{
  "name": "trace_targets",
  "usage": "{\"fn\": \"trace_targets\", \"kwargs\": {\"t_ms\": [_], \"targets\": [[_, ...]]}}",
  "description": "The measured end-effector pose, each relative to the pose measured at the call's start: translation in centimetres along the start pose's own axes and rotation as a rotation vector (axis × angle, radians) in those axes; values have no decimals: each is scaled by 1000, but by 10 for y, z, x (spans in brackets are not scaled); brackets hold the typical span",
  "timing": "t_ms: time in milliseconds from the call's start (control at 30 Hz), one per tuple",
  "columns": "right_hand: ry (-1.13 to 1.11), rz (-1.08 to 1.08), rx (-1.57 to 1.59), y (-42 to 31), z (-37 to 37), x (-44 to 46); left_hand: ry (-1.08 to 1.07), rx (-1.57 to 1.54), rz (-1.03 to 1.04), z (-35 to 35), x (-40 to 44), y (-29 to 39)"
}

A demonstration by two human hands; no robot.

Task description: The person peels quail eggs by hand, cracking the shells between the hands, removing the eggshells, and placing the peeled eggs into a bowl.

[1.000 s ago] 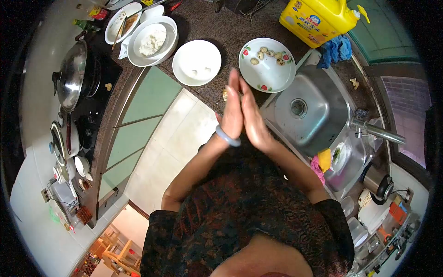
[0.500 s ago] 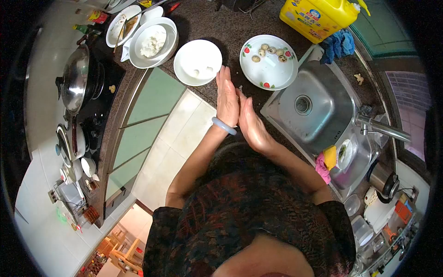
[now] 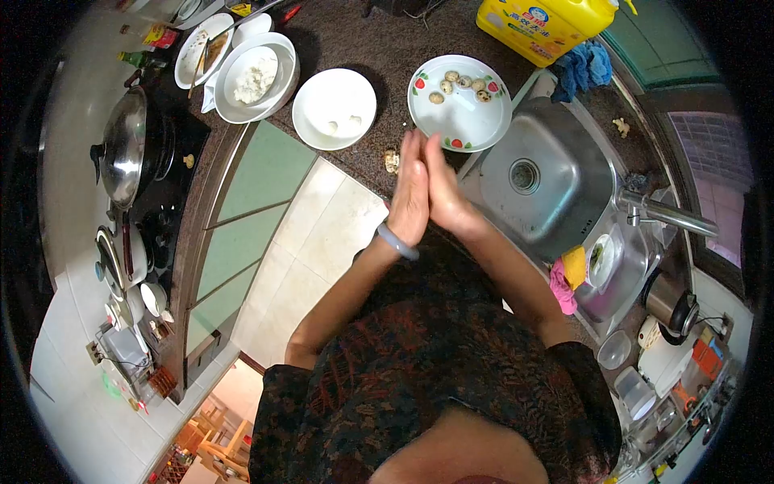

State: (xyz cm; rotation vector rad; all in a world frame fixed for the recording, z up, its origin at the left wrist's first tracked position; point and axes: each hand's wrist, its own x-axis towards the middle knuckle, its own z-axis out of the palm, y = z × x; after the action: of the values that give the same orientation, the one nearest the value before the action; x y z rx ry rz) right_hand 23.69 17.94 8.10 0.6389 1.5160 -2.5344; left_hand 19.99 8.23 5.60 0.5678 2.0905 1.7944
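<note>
My left hand (image 3: 413, 200), with a pale bangle at its wrist, and my right hand (image 3: 443, 189) are held palm to palm at the counter's front edge. Their fingers are stretched out flat. Nothing shows between the palms, though their inner sides are hidden. A small heap of what look like shell bits (image 3: 392, 161) lies beside the left fingers. Beyond the fingertips is a white plate with red fruit designs (image 3: 459, 121), holding several speckled quail eggs (image 3: 465, 83). To the left stands a white bowl (image 3: 326, 93) with two small whitish pieces (image 3: 344, 127), perhaps peeled eggs.
At right is a steel sink (image 3: 556, 177) with a faucet (image 3: 669, 216). A yellow jug (image 3: 540, 28) and blue cloth (image 3: 584, 68) stand behind it. Nested bowls with white food (image 3: 256, 81) sit at back left, near a wok (image 3: 125, 149) on the stove.
My hands have slid along each other, the left drawing back toward me relative to the right. The shell bits beside them now show. The whole view has shifted slightly.
</note>
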Motion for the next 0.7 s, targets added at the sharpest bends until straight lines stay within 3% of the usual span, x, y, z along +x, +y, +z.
{"fn": "trace_targets", "kwargs": {"t_ms": [67, 200, 267, 333, 400, 467, 533, 700], "targets": [[67, -22, 267, 6, -11, 15, -119, -101, -19, 5, -15, 13], [53, -113, 197, 1, -7, 9, -120, -60, -50, -4, -20, 17], [49, -143, 270, -1, -7, 8, -61, -393, -121, -5, -18, 6], [44, -173, 344, -9, -10, 3, 31, -716, -324, -15, -11, 30], [53, -296, -153, -28, -15, -12, 12, -934, -404, -32, -8, 34], [119, -310, -177, -35, -14, -21, -23, -1016, -426, -40, -5, 45], [191, -439, -509, -37, -14, -26, -61, -1096, -449, -47, -5, 44], [167, -545, -717, -40, -4, -26, -177, -1208, -387, -51, -7, 23]]}}
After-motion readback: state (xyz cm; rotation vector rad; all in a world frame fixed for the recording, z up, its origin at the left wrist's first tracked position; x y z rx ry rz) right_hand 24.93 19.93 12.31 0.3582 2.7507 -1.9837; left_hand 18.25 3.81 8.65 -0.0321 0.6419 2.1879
